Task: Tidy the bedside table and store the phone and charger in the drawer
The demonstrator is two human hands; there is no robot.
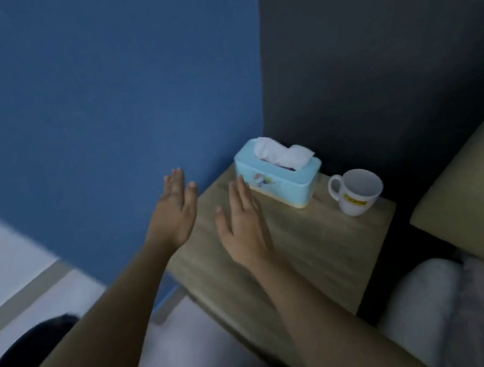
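The wooden bedside table (323, 243) stands in the corner between a blue wall and a dark panel. On its far side sit a light blue tissue box (285, 183) with white tissue sticking out and a white mug (356, 192) to its right. My left hand (175, 209) hovers flat and empty over the table's left edge. My right hand (242, 224) is held flat over the tabletop, fingertips close to the tissue box, holding nothing. No phone or charger is visible, and the drawer is out of sight.
A beige bed headboard or cushion (481, 183) lies to the right, with a grey-white pillow (444, 310) below it. White floor (7, 252) and a skirting strip run on the left. Dark clothing (23, 354) shows at lower left.
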